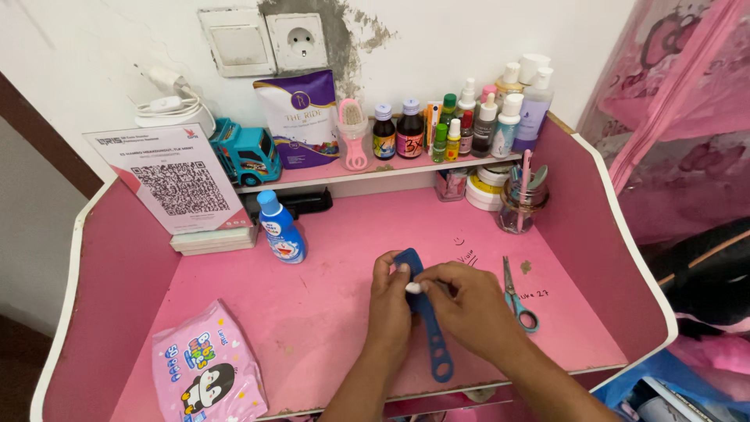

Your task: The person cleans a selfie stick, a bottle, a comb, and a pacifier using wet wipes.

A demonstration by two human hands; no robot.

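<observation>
Long blue comb (432, 332) with holed handle, flat on pink desk, small white wad (412, 287) against it.

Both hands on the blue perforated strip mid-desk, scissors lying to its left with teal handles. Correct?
Not quite. In the head view the scissors lie to the right of the blue perforated strip, not the left. The rest holds: left hand and right hand are both on the strip, and the handles are teal.

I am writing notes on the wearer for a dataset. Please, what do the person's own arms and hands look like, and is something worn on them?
Both forearms are bare: no sleeves, watch or bracelet show. The left hand and right hand wear no gloves, and no rings are visible. Fingernails look short and unpainted.
</observation>
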